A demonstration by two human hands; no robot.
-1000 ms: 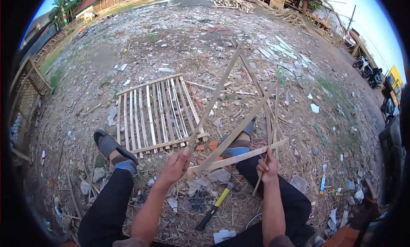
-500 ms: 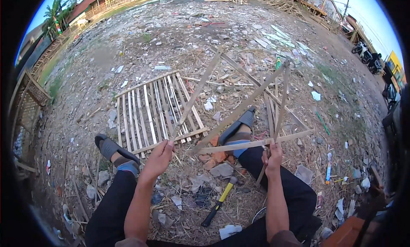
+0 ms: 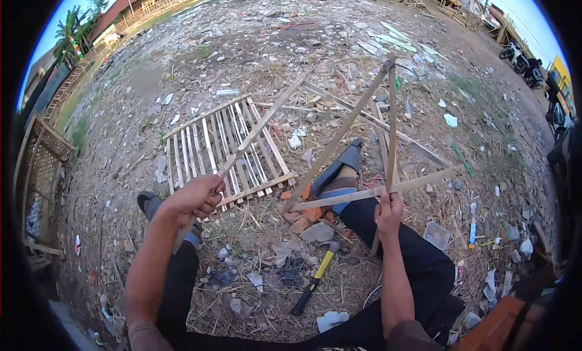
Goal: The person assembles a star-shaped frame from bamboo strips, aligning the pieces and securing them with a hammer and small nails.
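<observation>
clasps joined wooden slats [image 3: 265, 120] with left fingers [image 3: 212, 186] and right fingers [image 3: 388, 210], likely light, springy, splintery, best taken near crossings [image 3: 390, 186]

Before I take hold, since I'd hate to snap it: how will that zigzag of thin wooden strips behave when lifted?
The zigzag of wooden strips is probably light, being slender and flat. It may fold where its strip ends meet, as no bracing shows there.

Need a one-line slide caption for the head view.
Left hand and right hand grip thin wooden strips; a hammer and slatted panel lie on littered ground.
</observation>
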